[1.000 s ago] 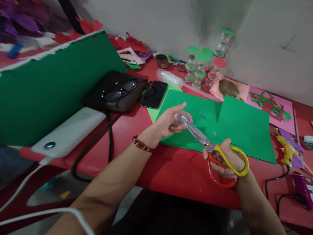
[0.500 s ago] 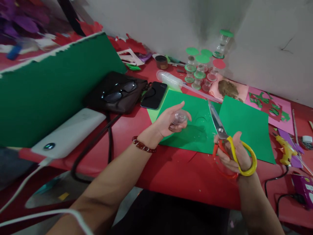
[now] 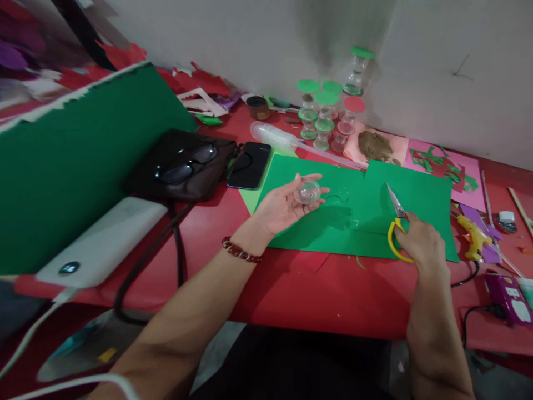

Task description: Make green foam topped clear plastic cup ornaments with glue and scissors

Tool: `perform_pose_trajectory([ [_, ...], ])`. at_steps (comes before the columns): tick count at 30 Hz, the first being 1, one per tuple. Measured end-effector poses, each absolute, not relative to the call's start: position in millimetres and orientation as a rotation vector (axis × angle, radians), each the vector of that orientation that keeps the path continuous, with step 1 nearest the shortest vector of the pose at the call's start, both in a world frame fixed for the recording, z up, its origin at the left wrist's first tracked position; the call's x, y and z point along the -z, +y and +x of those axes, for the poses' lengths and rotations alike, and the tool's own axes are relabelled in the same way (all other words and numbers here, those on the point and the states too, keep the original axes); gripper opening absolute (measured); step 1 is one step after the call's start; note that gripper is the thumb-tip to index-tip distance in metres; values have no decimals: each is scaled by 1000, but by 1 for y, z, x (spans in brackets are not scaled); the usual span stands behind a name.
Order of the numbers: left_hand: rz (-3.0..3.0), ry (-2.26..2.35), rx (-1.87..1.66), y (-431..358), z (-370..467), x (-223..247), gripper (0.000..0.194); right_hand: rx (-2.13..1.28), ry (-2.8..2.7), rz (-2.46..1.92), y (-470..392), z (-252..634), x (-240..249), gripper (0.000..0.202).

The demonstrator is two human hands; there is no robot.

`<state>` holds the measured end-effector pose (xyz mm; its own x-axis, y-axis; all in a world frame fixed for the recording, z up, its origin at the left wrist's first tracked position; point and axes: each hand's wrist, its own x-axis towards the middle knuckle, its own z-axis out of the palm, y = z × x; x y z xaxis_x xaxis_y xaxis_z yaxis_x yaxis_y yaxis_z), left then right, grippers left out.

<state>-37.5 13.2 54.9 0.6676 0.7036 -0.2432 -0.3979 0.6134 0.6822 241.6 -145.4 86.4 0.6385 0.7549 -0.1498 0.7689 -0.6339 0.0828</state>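
Note:
My left hand (image 3: 283, 208) is turned palm up, its fingers loosely curled round a small clear plastic cup piece (image 3: 308, 193). My right hand (image 3: 422, 241) has its fingers on the handles of a pair of scissors (image 3: 397, 208). The yellow loop shows, while the other loop is hidden behind the hand. Their blades are closed and point away over the green sheet (image 3: 420, 180). Beneath my left hand lies another green sheet (image 3: 283, 172), with small clear scraps and a curved clear strip on it.
Clear cup stacks with green and red discs (image 3: 327, 100) stand by the wall. A phone (image 3: 250, 165), glasses on a dark pouch (image 3: 183, 183) and a white power bank (image 3: 102, 241) lie left. To the right are a yellow glue gun (image 3: 474, 238) and a purple box (image 3: 506, 297).
My right hand has turned palm down and brought the scissors down to the right over the green sheet. My left hand's fingers have opened somewhat around the plastic cup piece.

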Motion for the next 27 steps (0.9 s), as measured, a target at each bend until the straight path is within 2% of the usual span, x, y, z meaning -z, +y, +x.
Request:
perform_pose_trajectory([
  [4, 620, 560, -715, 11, -33, -55, 37, -30, 1316, 2784, -146, 235, -87, 46],
  [7, 645, 583, -709, 8, -29, -54, 38, -92, 1650, 3017, -142, 217, -81, 45],
  [8, 664, 589, -692, 5, -28, -54, 37, 38, 1882, 3072, -141, 208, -77, 45],
  [11, 772, 590, -608, -9, -23, -51, 35, 828, 2461, 2934, -138, 175, -62, 62],
  [13, 860, 566, -554, -21, -19, -48, 36, 1073, 2603, 2797, -138, 156, -55, 72],
  [17, 959, 532, -482, -40, -13, -47, 33, 1242, 2656, 2705, -138, 143, -52, 65],
  [23, 987, 565, -458, -39, -14, -53, 37, 1708, 2480, 2631, -137, 152, -58, 59],
  [27, 949, 554, -479, -43, -13, -52, 38, 1558, 2519, 2738, -137, 148, -57, 55],
])
